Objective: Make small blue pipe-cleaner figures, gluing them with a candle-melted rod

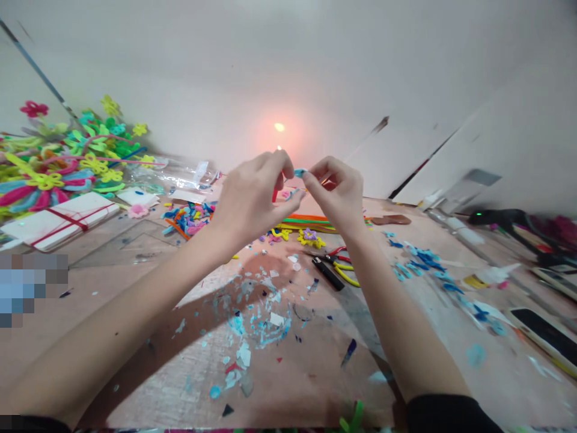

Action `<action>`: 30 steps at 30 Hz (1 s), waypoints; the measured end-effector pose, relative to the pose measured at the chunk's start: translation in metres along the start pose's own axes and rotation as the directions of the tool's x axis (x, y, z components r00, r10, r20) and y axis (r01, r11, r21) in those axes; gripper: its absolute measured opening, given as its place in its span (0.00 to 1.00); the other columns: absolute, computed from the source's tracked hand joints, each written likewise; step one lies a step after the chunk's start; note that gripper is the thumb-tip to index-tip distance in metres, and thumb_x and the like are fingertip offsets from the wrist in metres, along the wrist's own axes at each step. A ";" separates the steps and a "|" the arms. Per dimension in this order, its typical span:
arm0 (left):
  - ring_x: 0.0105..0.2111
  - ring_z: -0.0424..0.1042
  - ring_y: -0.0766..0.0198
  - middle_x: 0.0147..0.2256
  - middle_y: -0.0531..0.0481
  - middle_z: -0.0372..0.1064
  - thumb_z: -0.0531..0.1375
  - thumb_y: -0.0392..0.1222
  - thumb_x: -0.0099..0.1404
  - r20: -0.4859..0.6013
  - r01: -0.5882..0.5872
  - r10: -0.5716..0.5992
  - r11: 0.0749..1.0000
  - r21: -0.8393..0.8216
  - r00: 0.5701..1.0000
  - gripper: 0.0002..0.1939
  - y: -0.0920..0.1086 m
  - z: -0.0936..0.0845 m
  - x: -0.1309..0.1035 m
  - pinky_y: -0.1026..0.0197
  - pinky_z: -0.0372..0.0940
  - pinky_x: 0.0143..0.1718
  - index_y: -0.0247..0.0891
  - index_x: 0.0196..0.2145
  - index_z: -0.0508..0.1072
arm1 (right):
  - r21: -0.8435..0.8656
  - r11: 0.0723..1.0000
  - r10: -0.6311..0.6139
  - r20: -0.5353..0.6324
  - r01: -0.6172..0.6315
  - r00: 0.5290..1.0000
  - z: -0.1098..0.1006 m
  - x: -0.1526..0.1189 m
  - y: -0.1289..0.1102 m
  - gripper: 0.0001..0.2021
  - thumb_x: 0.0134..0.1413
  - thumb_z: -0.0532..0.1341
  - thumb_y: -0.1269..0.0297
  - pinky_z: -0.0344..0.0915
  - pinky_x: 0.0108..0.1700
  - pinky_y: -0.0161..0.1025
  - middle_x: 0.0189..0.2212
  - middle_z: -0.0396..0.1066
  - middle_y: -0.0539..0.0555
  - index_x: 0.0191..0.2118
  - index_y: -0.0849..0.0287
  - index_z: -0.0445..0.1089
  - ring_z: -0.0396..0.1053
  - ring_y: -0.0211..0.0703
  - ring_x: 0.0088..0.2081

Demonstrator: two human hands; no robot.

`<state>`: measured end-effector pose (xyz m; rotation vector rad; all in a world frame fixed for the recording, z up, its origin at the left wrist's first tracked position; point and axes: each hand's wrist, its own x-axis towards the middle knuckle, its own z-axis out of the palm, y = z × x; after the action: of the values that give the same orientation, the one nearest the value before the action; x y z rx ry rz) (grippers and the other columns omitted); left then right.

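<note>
Both hands are raised over the back of the table, close together. Between their fingertips is a small light blue piece [300, 173]. My right hand [336, 189] pinches its right end. My left hand [255, 192] has its fingers bent around the piece's left end, the thumb stretched out below. A small flame [279, 148] shows just above my left hand's fingers, and a bit of a red stick [275, 195] appears beneath them. Beyond the hands lie orange and green strips [311, 222], with a purple and yellow flower [310, 234] in front.
Colourful fuzzy flowers [47, 180] and a white box [58, 221] fill the left. Red-handled pliers [336, 255] and a black tube [328, 273] lie near the right forearm. Blue pieces [424, 258], a glue bottle [491, 276] and a phone [547, 334] are at right; scraps [277, 319] litter the centre.
</note>
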<state>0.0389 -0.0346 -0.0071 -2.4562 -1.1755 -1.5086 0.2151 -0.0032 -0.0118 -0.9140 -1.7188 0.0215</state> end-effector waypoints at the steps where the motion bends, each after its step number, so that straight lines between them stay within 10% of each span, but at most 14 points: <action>1: 0.34 0.72 0.61 0.33 0.49 0.71 0.63 0.40 0.61 0.017 -0.015 0.015 1.000 0.004 1.000 0.08 0.000 0.005 -0.001 0.57 0.66 0.39 0.39 0.38 0.68 | -0.007 1.000 0.004 -0.013 -0.005 1.000 0.000 0.000 -0.001 0.09 0.53 0.62 0.69 0.62 0.26 0.35 0.21 0.67 0.46 0.24 0.55 0.64 0.64 0.34 0.24; 15: 0.35 0.78 0.63 0.32 0.51 0.78 0.67 0.37 0.56 0.114 0.363 -0.380 0.690 -0.627 0.918 0.18 -0.012 0.027 -0.002 0.60 0.70 0.39 0.41 0.39 0.63 | 0.149 0.987 0.064 0.029 -0.067 0.998 0.002 -0.001 -0.007 0.10 0.54 0.63 0.63 0.60 0.26 0.35 0.22 0.66 0.46 0.25 0.55 0.66 0.63 0.33 0.25; 21: 0.32 0.77 0.66 0.30 0.51 0.77 0.65 0.32 0.58 0.240 0.448 -0.424 0.505 -0.738 0.873 0.13 -0.013 0.027 0.001 0.61 0.70 0.39 0.37 0.38 0.66 | 0.238 0.965 0.095 0.080 -0.112 0.992 0.000 0.001 -0.003 0.10 0.54 0.64 0.62 0.59 0.25 0.36 0.22 0.65 0.46 0.25 0.55 0.67 0.61 0.34 0.25; 30: 0.34 0.76 0.68 0.36 0.47 0.77 0.62 0.33 0.63 0.372 0.509 -0.356 0.479 -0.715 0.857 0.04 -0.018 0.018 0.006 0.66 0.68 0.37 0.33 0.37 0.73 | 0.221 0.970 0.067 0.168 -0.103 0.983 -0.006 0.002 0.001 0.10 0.53 0.65 0.62 0.59 0.26 0.37 0.23 0.65 0.47 0.25 0.56 0.66 0.61 0.34 0.26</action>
<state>0.0432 -0.0113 -0.0186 -3.0104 -1.4799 -2.4805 0.2206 -0.0037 -0.0080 -0.8309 -1.7798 0.3521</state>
